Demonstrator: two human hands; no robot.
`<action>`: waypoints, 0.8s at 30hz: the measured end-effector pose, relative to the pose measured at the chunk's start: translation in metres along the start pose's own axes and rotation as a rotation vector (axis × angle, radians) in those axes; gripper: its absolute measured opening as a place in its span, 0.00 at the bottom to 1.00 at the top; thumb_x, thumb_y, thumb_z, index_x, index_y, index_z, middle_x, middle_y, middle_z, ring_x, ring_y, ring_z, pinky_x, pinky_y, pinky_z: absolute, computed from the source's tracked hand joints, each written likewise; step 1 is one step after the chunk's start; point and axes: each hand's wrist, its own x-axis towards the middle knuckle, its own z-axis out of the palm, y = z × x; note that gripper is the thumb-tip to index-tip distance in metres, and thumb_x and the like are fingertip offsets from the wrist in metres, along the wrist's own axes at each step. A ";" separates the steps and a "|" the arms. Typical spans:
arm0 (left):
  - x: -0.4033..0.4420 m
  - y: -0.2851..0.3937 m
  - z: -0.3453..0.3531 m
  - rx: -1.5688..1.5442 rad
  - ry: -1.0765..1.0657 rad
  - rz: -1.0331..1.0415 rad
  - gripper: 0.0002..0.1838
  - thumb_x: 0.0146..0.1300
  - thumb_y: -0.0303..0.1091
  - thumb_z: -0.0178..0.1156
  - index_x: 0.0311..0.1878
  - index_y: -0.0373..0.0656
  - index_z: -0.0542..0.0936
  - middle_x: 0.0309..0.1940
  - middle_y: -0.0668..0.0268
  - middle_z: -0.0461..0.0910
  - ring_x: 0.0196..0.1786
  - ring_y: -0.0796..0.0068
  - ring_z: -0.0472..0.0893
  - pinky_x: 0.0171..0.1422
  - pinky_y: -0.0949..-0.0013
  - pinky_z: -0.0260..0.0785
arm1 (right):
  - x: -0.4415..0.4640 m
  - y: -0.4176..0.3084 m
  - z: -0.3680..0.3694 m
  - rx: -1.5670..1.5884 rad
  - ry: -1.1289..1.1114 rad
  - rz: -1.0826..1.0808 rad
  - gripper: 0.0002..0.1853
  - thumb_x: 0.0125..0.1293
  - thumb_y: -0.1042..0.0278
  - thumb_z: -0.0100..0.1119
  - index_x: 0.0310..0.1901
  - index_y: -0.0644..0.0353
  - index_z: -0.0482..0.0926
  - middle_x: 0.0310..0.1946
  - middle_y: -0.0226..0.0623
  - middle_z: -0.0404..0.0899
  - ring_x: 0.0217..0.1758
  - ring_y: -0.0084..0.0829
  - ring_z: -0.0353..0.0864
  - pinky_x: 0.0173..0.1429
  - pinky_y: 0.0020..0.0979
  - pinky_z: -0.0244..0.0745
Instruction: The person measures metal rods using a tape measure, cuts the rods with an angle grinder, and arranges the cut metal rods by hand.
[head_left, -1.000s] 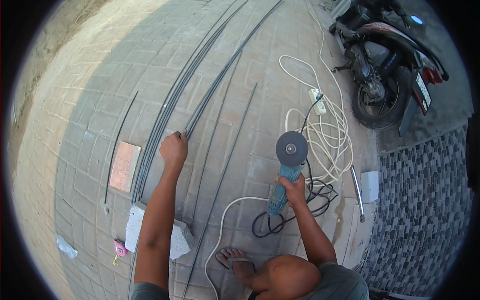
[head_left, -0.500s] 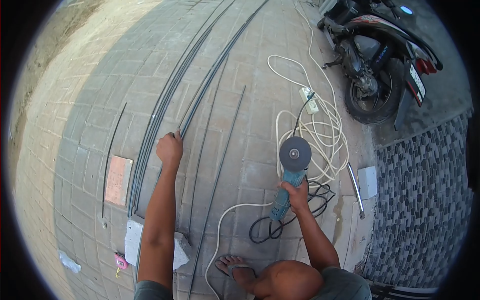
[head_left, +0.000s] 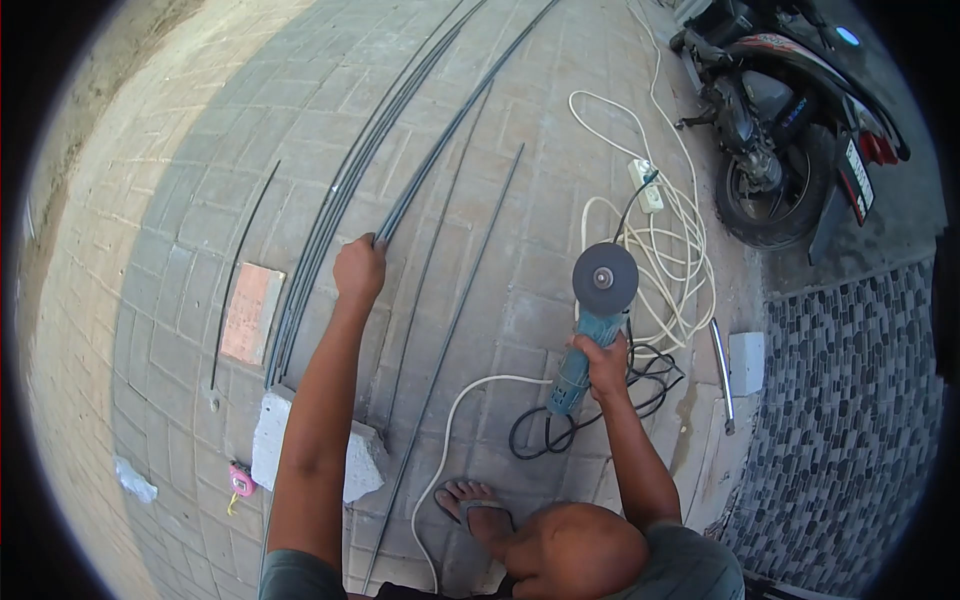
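Observation:
My left hand (head_left: 360,268) is closed around the near part of a bundle of thin steel rods (head_left: 440,145) that runs away over the paving. Beside it on the left lies a second bundle of similar rods (head_left: 333,200). My right hand (head_left: 606,368) grips the body of a teal angle grinder (head_left: 571,378). Its dark cutting disc (head_left: 620,287) points away from me and faces up. Two single rods (head_left: 470,265) lie between my hands. A white block (head_left: 365,462) is partly hidden under my left forearm.
A coiled white extension cord (head_left: 690,270) with a socket strip (head_left: 646,186) lies right of the grinder. A motorcycle (head_left: 765,150) stands at the upper right. A reddish tile (head_left: 250,315), a pink tape measure (head_left: 241,478) and a metal tube (head_left: 722,375) rest on the ground.
The view has shifted, so most things appear higher and further right. The rod at my left hand, earlier angled apart from its neighbours, now lies close along the bundle. My right hand keeps holding the grinder.

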 end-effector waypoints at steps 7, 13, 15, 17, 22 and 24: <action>-0.132 -0.106 -0.118 -0.174 0.206 0.104 0.19 0.73 0.42 0.68 0.60 0.40 0.87 0.57 0.51 0.88 0.61 0.45 0.85 0.65 0.53 0.77 | -0.014 -0.012 0.055 0.017 -0.193 0.063 0.22 0.62 0.73 0.71 0.57 0.69 0.79 0.43 0.42 0.85 0.40 0.37 0.89 0.47 0.40 0.86; -0.293 -0.228 -0.176 -0.006 0.422 -0.057 0.11 0.70 0.36 0.72 0.52 0.44 0.90 0.49 0.61 0.88 0.51 0.55 0.83 0.57 0.56 0.77 | -0.046 -0.011 0.123 -0.020 -0.366 -0.004 0.19 0.61 0.74 0.73 0.53 0.67 0.81 0.41 0.37 0.85 0.40 0.31 0.87 0.47 0.32 0.81; -0.343 -0.240 -0.181 0.025 0.421 -0.158 0.09 0.69 0.34 0.72 0.50 0.45 0.90 0.45 0.62 0.86 0.50 0.56 0.83 0.55 0.56 0.76 | -0.053 -0.007 0.141 -0.102 -0.456 -0.051 0.19 0.60 0.73 0.73 0.53 0.67 0.82 0.41 0.37 0.86 0.40 0.32 0.87 0.48 0.34 0.82; -0.379 -0.241 -0.173 0.001 0.460 -0.145 0.09 0.68 0.34 0.72 0.49 0.45 0.91 0.44 0.63 0.86 0.50 0.57 0.82 0.54 0.56 0.75 | -0.067 -0.012 0.161 -0.185 -0.542 -0.091 0.20 0.60 0.72 0.73 0.53 0.67 0.82 0.41 0.37 0.86 0.40 0.33 0.87 0.49 0.35 0.83; -0.425 -0.238 -0.137 -0.066 0.541 -0.211 0.09 0.65 0.29 0.74 0.47 0.46 0.93 0.42 0.64 0.85 0.46 0.60 0.80 0.54 0.57 0.73 | -0.108 -0.028 0.220 -0.419 -0.817 -0.159 0.19 0.56 0.74 0.76 0.49 0.64 0.82 0.40 0.32 0.86 0.39 0.27 0.85 0.47 0.32 0.80; -0.427 -0.239 -0.122 -0.091 0.595 -0.262 0.08 0.64 0.32 0.75 0.46 0.48 0.94 0.41 0.66 0.85 0.47 0.62 0.80 0.55 0.58 0.71 | -0.115 -0.022 0.238 -0.468 -0.857 -0.198 0.22 0.54 0.71 0.78 0.50 0.65 0.83 0.40 0.35 0.87 0.41 0.30 0.86 0.49 0.34 0.81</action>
